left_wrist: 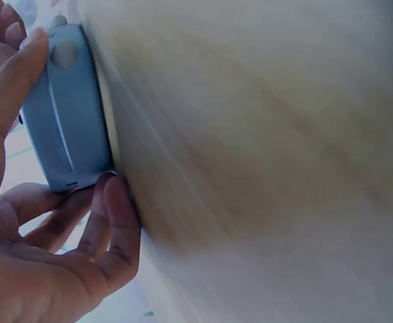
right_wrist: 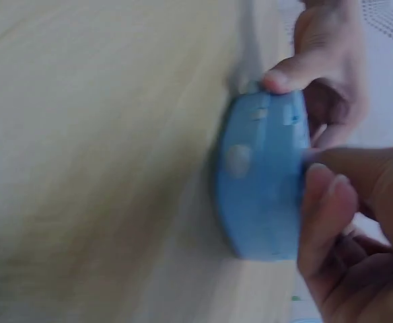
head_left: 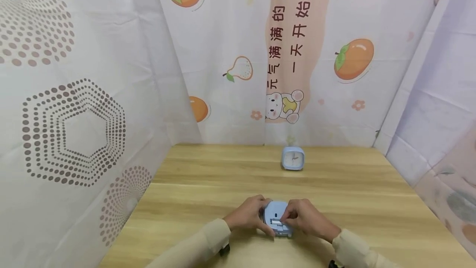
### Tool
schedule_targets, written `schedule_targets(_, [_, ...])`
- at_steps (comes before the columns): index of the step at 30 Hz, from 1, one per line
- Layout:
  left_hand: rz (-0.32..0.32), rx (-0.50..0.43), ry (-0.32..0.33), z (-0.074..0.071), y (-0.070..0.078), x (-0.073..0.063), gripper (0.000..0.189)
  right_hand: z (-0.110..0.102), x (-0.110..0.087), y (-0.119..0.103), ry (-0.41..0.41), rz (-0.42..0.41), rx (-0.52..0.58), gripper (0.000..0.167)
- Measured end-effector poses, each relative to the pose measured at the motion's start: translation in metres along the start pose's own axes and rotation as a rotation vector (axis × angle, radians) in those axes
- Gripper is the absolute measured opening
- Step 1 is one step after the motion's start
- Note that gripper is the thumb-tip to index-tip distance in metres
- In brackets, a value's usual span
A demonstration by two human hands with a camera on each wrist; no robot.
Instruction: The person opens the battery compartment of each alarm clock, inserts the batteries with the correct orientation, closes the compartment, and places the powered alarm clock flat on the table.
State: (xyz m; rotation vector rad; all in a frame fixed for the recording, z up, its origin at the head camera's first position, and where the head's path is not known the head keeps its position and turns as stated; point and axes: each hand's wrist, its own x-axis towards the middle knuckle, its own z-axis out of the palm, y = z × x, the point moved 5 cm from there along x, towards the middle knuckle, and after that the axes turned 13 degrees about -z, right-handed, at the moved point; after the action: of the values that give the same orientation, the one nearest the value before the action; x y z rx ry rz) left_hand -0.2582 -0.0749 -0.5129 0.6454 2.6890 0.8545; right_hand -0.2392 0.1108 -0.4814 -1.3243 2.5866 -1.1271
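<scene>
A light blue alarm clock (head_left: 275, 209) lies face down on the wooden table, its back with a compartment turned up. My left hand (head_left: 248, 215) grips it from the left, thumb on the near edge and fingers on the far side. In that compartment sits a small silvery battery (head_left: 276, 221). Curled fingers of my right hand (head_left: 308, 219) pinch at the battery's right end; their tips partly hide it. Round pale knobs show on the clock's side (right_wrist: 264, 202) in the right wrist view, which is blurred.
A second light blue clock (head_left: 293, 159) stands upright at the back of the wooden table (head_left: 208, 173), its dial facing me. Printed curtains (head_left: 223, 36) hang behind the table and along both its sides.
</scene>
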Motion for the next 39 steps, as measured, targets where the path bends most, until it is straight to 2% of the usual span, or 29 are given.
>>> schedule_targets(4, [0.015, -0.039, -0.007, 0.006, -0.002, 0.000, 0.083, 0.004, -0.001, 0.000, -0.012, 0.014, -0.013, 0.017])
schedule_targets(9, [0.013, -0.048, 0.017, 0.004, -0.004, 0.001, 0.084, 0.004, 0.002, 0.000, 0.018, 0.022, -0.038, 0.017])
schedule_targets(17, [-0.008, -0.062, -0.012, 0.003, -0.003, 0.000, 0.090, 0.000, -0.004, 0.004, 0.068, 0.074, 0.028, 0.012])
schedule_targets(22, [0.001, -0.064, 0.001, 0.002, -0.003, 0.000, 0.090, -0.006, -0.007, 0.009, 0.111, 0.063, 0.025, 0.014])
schedule_targets(30, [-0.023, -0.037, 0.005, 0.001, -0.004, 0.000, 0.092, -0.015, -0.018, 0.025, 0.135, 0.203, 0.009, 0.011])
schedule_targets(35, [-0.048, -0.030, 0.000, 0.001, -0.003, -0.001, 0.096, -0.019, -0.027, 0.030, 0.156, 0.246, -0.009, 0.011])
schedule_targets(39, [-0.043, -0.020, 0.008, 0.001, -0.004, -0.001, 0.097, -0.022, -0.033, 0.034, 0.168, 0.251, -0.042, 0.011])
